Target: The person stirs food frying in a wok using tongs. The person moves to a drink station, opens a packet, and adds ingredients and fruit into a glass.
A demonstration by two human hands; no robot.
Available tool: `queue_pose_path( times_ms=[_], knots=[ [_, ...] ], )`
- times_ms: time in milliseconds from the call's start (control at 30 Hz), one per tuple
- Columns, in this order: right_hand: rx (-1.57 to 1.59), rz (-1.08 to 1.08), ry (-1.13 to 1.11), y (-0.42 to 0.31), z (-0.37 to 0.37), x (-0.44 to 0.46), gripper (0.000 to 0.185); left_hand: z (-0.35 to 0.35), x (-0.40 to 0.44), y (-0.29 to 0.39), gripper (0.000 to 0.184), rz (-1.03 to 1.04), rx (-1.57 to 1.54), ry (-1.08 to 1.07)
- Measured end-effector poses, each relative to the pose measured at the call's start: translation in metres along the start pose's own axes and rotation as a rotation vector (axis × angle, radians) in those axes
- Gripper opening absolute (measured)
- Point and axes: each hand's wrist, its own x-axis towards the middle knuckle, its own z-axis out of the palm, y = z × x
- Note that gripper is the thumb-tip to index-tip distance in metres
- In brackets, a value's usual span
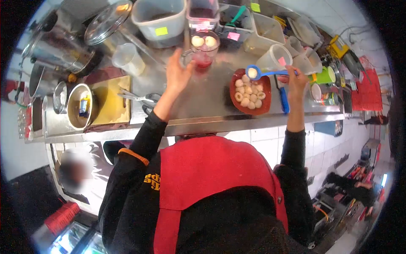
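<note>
My right hand (pixel 296 80) grips a blue spoon (pixel 270 73) with one pale round piece (pixel 252 73) in its bowl, above the left rim of a reddish-brown bowl (pixel 241 106). That bowl holds several pale round pieces (pixel 248 90). On the left, my left hand (pixel 179 72) is at the handle of a clear glass mug (pixel 206 53), its fingers curved around the handle area. Two pale round pieces (pixel 203 41) sit at the top of the mug, over red contents.
Scissors (pixel 141 97) and a yellow cutting board (pixel 112 99) lie left, beside a metal bowl (pixel 80 106). Plastic tubs (pixel 158 21) line the back. A blue-handled knife (pixel 283 99) lies right of the brown bowl. Another person (pixel 76 167) is at lower left.
</note>
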Motion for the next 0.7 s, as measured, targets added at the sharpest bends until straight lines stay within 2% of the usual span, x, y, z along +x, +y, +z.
queue_pose_path(
  times_ms=[33, 133, 200, 267, 333, 400, 433, 500, 533, 600, 700],
  knots=[
    [0.022, 0.027, 0.006, -0.014, 0.007, 0.003, 0.024, -0.002, 0.002, 0.0, 0.042, -0.152, -0.065, -0.166],
    [0.103, 0.039, -0.041, -0.042, 0.027, 0.015, 0.024, 0.004, 0.004, -0.008, 0.036, -0.17, -0.095, -0.156],
    [0.047, -0.037, -0.041, -0.063, 0.047, 0.017, 0.023, 0.003, 0.003, -0.003, 0.031, -0.167, -0.113, -0.125],
    [-0.027, -0.091, -0.055, -0.08, 0.067, 0.017, 0.022, -0.002, 0.002, 0.006, 0.029, -0.235, -0.108, -0.215],
    [-0.099, -0.143, -0.066, -0.09, 0.089, 0.009, 0.022, 0.005, 0.0, 0.001, 0.029, -0.212, -0.118, -0.205],
    [-0.349, -0.345, -0.038, -0.098, 0.11, -0.007, 0.021, 0.008, -0.001, 0.002, 0.029, -0.192, -0.128, -0.197],
    [-0.347, -0.348, -0.041, -0.096, 0.116, -0.016, 0.021, 0.007, -0.001, 0.004, 0.029, -0.182, -0.13, -0.19],
    [-0.423, -0.981, -0.024, -0.085, 0.126, -0.03, 0.02, 0.008, 0.0, 0.003, 0.03, -0.173, -0.131, -0.182],
    [-0.422, -0.982, -0.024, -0.08, 0.13, -0.03, 0.02, 0.011, 0.0, -0.001, 0.033, -0.18, -0.115, -0.208],
    [-0.316, -1.251, 0.004, -0.074, 0.135, -0.029, 0.018, 0.011, 0.001, -0.002, 0.037, -0.187, -0.098, -0.237],
    [-0.371, -1.207, -0.069, -0.073, 0.121, -0.035, 0.016, 0.015, 0.001, -0.006, 0.036, -0.24, -0.124, -0.289]
  ],
)
